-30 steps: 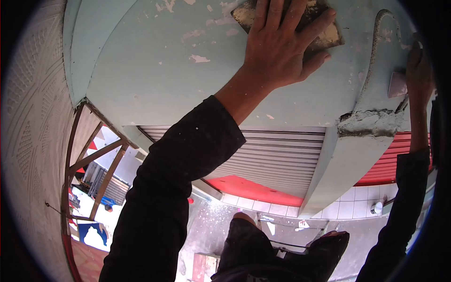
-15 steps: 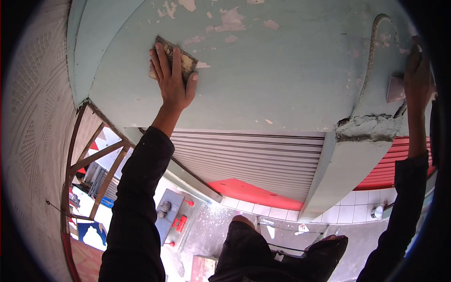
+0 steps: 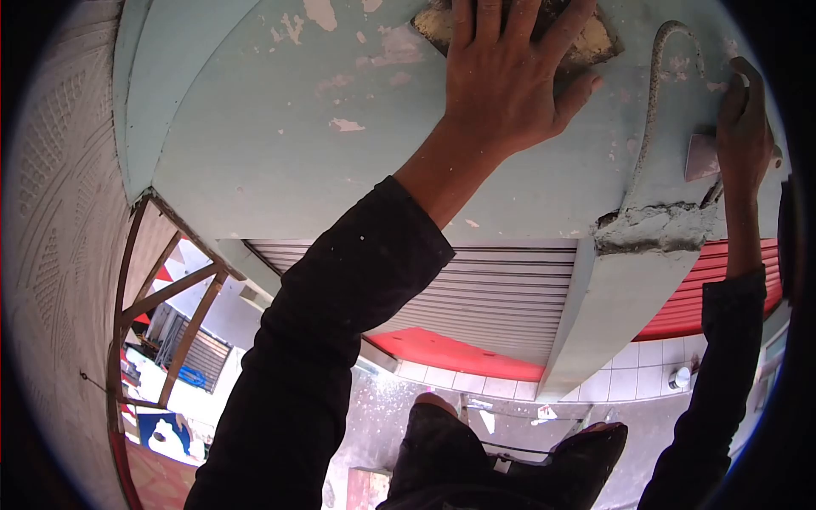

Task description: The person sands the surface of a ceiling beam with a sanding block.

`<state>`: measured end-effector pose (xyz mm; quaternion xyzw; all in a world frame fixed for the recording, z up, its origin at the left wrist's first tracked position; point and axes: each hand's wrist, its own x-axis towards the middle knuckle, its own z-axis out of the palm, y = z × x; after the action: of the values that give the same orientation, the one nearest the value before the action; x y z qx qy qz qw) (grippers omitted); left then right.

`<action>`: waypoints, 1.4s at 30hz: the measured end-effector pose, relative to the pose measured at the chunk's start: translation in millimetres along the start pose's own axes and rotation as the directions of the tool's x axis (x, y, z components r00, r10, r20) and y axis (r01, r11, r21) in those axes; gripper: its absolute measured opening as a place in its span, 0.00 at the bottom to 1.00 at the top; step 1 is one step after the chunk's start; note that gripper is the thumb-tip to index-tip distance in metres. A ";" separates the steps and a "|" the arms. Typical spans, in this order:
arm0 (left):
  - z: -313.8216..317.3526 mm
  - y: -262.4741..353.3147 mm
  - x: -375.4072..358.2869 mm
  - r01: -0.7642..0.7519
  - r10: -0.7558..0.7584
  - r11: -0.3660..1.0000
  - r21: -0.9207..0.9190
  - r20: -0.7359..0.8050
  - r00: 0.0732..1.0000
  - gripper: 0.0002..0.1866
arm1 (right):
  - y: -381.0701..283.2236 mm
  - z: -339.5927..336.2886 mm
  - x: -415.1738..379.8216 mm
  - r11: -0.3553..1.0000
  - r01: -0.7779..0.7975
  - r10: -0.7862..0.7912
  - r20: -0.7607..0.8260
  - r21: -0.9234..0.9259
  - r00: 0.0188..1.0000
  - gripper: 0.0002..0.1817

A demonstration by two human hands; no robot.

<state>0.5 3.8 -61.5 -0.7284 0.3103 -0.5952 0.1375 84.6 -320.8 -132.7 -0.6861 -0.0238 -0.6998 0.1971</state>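
My left hand lies spread on a flat, worn brown-and-yellow pad, pressing it against the pale green wall. The pad's upper part is cut off by the frame's top edge, and my fingers cover its middle. At the far right, my right hand is closed around a scraper, with its fingertips up by the wall. The scraper's broad flat blade juts out on the left of that hand. Most of its handle is hidden in the palm.
Pinkish bare patches mark the wall. A curved, speckled cable-like strip runs down to a broken ledge. Below are a roller shutter, a pillar, a white can and a wooden frame.
My left hand has slid the pad right and upward across the wall, and its arm now hides the bench below. My right hand appears slightly further left, still with the scraper.
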 end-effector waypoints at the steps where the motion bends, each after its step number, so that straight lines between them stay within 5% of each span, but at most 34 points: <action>1: -1.8 -4.5 -6.2 0.007 -0.007 1.000 0.022 0.010 1.000 0.39 | 1.6 0.9 0.0 1.000 0.026 -0.026 -0.016 0.003 1.000 0.15; 4: -12.7 -20.3 -30.9 0.043 -0.055 0.986 0.160 0.070 0.996 0.41 | 15.7 2.9 5.0 0.986 0.165 -0.164 -0.076 0.006 0.983 0.15; 8: -1.3 -47.9 -88.4 0.123 -0.124 0.976 0.181 -0.003 0.992 0.40 | 15.8 1.6 5.4 0.987 0.161 -0.159 -0.059 0.024 0.985 0.15; 12: -1.6 -41.7 -130.1 0.186 -0.200 0.964 0.192 0.059 0.978 0.42 | -7.2 -0.8 -0.4 0.998 -0.058 0.058 0.005 -0.018 0.998 0.15; 20: 6.0 -40.7 -44.2 0.138 -0.128 0.981 0.139 -0.084 0.988 0.48 | -15.7 -1.5 -2.2 1.000 0.011 -0.009 -0.059 0.023 0.998 0.14; 22: 13.7 -42.1 -27.4 0.108 -0.033 0.879 0.464 -0.167 0.985 0.46 | -13.8 -5.3 -0.6 0.999 0.009 -0.008 -0.033 0.032 0.999 0.14; 24: 14.1 -41.9 -27.2 0.104 -0.025 0.876 0.470 -0.171 0.985 0.46 | -14.8 -6.4 -1.4 0.998 -0.012 0.013 -0.020 0.058 1.000 0.14; 26: 11.2 -34.8 -46.2 0.126 -0.112 0.980 0.154 -0.096 0.989 0.48 | -15.5 -6.0 -1.4 0.997 -0.033 0.034 -0.015 0.067 0.999 0.14; 32: 4.2 -15.3 -102.6 0.149 -0.159 0.983 0.109 0.093 0.983 0.50 | -19.5 -2.3 -3.4 0.998 -0.044 0.047 -0.070 0.050 0.996 0.14; 40: -13.8 -21.9 -51.3 0.184 -0.186 0.976 0.116 0.007 0.983 0.48 | -13.4 -2.9 -2.3 0.996 -0.088 0.088 -0.010 -0.015 0.996 0.16; 42: 8.3 -34.5 -46.0 0.095 0.019 0.857 0.506 -0.216 0.976 0.48 | -7.5 -1.2 -2.4 0.996 -0.085 0.085 0.011 -0.004 0.996 0.16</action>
<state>13.8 57.3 -79.9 -0.6033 0.1386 -0.7335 0.2807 81.0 -313.6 -133.3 -0.6906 0.0054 -0.6872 0.2254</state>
